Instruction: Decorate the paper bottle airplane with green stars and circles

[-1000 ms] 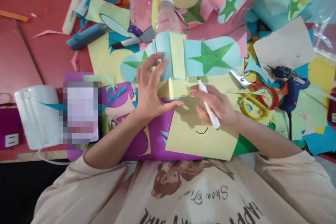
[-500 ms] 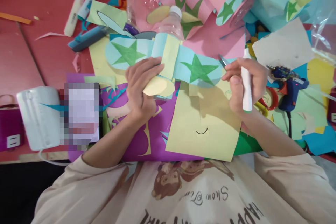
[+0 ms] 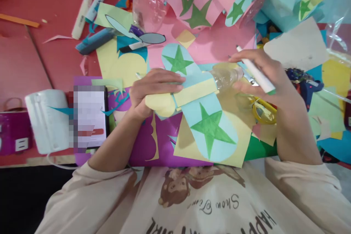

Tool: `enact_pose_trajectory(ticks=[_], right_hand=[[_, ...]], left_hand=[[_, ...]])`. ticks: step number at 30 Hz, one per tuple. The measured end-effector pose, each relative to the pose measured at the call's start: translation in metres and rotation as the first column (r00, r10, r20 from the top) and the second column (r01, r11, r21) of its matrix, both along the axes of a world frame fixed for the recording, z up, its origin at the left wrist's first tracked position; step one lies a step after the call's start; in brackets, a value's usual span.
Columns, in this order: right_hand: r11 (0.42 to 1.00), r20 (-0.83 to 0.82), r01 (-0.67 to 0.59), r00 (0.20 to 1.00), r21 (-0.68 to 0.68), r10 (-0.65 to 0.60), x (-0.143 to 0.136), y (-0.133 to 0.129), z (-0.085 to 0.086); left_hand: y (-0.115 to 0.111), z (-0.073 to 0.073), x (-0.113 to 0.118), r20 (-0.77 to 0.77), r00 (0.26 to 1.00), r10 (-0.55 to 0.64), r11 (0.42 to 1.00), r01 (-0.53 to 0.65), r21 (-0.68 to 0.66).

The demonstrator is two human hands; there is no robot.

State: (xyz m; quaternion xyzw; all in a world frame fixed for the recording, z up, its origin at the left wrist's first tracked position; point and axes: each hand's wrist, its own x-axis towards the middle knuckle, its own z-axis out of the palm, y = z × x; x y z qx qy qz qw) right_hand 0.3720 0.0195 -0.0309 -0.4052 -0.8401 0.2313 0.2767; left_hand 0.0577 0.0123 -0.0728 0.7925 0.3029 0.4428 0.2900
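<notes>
My left hand is closed around a plastic bottle wrapped in light blue and pale yellow paper. Light blue paper wings stick out from it, each bearing a green star. The bottle's clear neck points right, close to my right hand. Between that hand's fingers is a white marker with a green end. Scissors with yellow handles show just under the same hand; whether it grips them too, I cannot tell. A pale yellow sheet lies beneath the bottle.
Pink paper pieces and a clear plastic dome crowd the far side. Several markers lie at the left, near a phone and a white case. A blue glue gun rests at the right among paper scraps.
The wrapped bottle has turned clockwise, so its neck now points right and one wing hangs towards me. My right hand has opened out beside the neck, the marker tilting over. The scissors have shifted.
</notes>
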Motion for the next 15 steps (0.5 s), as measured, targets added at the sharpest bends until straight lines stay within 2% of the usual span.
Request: enact_pose_trajectory(ticks=[1,3,5,7,10,12,15], right_hand=[[0.999,0.081,-0.035,0.996,0.005,0.034,0.001,0.000,0.001],[0.997,0.168,-0.067,0.984,0.044,0.059,0.001,0.001,-0.002],[0.995,0.202,-0.080,0.977,0.066,0.065,0.000,0.002,-0.007],[0.994,0.220,-0.082,0.973,0.077,0.063,-0.001,0.003,-0.009],[0.993,0.236,-0.045,0.972,0.105,0.019,0.000,0.001,-0.004],[0.994,0.241,-0.014,0.970,0.113,-0.013,0.005,0.000,0.001],[0.996,0.252,-0.007,0.968,0.087,-0.015,0.016,0.002,0.005]], left_hand=[[0.001,-0.003,0.000,-0.072,0.996,0.060,0.998,-0.061,-0.020],[0.002,-0.008,0.000,-0.113,0.988,0.103,0.994,-0.106,-0.018],[0.003,-0.012,0.001,-0.032,0.990,0.138,0.990,-0.138,0.009],[0.005,-0.018,0.003,0.041,0.969,0.243,0.968,-0.245,0.047],[0.007,-0.026,0.005,-0.002,0.953,0.304,0.952,-0.304,-0.030],[0.007,-0.028,0.006,0.011,0.960,0.279,0.959,-0.278,-0.060],[0.003,-0.027,0.008,-0.016,0.982,0.188,0.966,-0.188,-0.179]])
